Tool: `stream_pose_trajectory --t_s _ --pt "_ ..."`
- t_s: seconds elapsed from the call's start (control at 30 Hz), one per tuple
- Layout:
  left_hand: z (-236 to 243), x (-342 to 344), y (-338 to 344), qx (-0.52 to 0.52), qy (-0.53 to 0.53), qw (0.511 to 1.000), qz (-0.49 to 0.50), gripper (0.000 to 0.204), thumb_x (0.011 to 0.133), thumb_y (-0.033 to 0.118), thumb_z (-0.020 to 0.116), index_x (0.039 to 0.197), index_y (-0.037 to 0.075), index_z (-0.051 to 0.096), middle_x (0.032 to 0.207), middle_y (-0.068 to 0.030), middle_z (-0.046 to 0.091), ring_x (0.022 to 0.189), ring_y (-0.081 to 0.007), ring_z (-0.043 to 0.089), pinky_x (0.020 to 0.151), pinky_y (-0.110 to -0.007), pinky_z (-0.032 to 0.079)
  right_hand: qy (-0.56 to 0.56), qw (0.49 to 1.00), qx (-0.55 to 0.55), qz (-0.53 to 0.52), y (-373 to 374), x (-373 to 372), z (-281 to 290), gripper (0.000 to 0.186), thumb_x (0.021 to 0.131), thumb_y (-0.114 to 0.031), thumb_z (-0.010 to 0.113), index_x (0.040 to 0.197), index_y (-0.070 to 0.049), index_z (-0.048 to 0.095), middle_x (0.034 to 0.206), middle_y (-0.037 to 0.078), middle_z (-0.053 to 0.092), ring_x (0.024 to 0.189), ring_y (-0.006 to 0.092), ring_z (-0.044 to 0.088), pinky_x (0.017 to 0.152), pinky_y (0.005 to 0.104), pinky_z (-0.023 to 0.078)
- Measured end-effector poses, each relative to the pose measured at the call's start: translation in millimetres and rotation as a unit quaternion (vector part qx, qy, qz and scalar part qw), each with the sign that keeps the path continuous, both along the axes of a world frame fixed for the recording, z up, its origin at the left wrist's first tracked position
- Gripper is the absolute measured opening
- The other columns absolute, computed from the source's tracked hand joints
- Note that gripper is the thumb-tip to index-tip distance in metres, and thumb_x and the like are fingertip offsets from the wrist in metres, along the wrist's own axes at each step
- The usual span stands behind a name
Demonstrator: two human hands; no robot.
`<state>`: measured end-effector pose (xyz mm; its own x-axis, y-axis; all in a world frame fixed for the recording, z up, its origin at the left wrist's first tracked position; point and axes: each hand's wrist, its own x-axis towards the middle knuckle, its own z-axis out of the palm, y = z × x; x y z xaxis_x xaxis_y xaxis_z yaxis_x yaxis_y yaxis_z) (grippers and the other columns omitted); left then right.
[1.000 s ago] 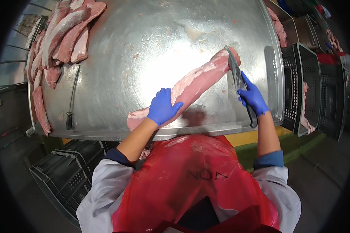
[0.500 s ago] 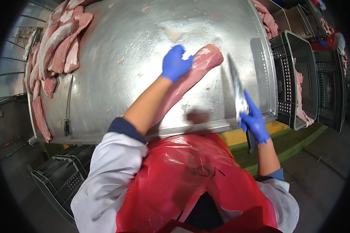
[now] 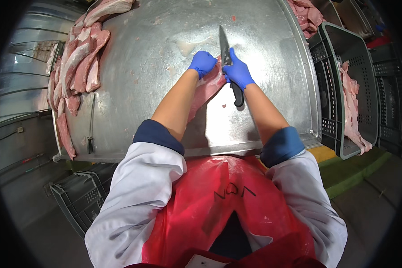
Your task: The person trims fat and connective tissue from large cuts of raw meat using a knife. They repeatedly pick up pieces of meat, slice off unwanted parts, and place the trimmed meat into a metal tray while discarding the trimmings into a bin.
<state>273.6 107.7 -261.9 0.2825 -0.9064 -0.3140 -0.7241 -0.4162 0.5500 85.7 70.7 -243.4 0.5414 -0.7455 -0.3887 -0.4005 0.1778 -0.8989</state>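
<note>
A long strip of raw pink meat (image 3: 205, 93) lies slantwise on the metal table (image 3: 272, 107). My blue-gloved left hand (image 3: 203, 63) is closed at its far end, the fingers curled against the meat. In my right hand (image 3: 239, 73), also gloved in blue, is a knife (image 3: 224, 44). Its blade points away from me, and its black handle (image 3: 238, 95) sticks out below the fist. The right hand is close beside the meat, and the two hands are only a short way apart. My left forearm covers part of the strip's near end.
Several raw meat strips (image 3: 76, 62) are heaped at the table's left edge, with a sharpening steel (image 3: 91, 125) nearby. Right of the table stands a grey crate (image 3: 332, 96) holding pale trimmings (image 3: 351, 105). More meat (image 3: 307, 18) lies at the far right. Another crate (image 3: 78, 196) sits low at left.
My right hand has brought the knife left and away from me, over to the meat's far end. My left hand has gone from loosely spread beside the meat to closed on it.
</note>
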Motion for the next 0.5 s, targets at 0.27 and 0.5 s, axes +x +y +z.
stream_pose_trajectory --t_s 0.27,0.5 --pt "28.2 -3.1 27.7 -0.065 0.093 0.989 0.092 0.023 0.086 0.022 0.07 0.081 0.0 0.07 0.072 -0.0117 0.067 0.065 -0.0181 0.061 0.064 -0.034 0.05 0.002 0.982 0.119 0.146 58.7 -71.4 46.7 0.08 0.093 -0.008 0.055 0.163 -0.022 0.018 0.093 0.013 0.068 0.063 0.0177 0.063 0.062 0.0318 0.056" --pt "47.7 13.8 24.2 -0.049 0.099 0.991 0.071 0.019 0.088 0.018 0.067 0.081 0.001 0.069 0.071 -0.0058 0.064 0.069 -0.0123 0.056 0.066 -0.031 0.048 -0.015 0.984 0.09 0.151 53.3 -43.1 33.1 0.077 0.093 -0.009 0.054 0.162 -0.021 0.021 0.079 0.011 0.065 0.06 0.015 0.061 0.056 0.0293 0.053"
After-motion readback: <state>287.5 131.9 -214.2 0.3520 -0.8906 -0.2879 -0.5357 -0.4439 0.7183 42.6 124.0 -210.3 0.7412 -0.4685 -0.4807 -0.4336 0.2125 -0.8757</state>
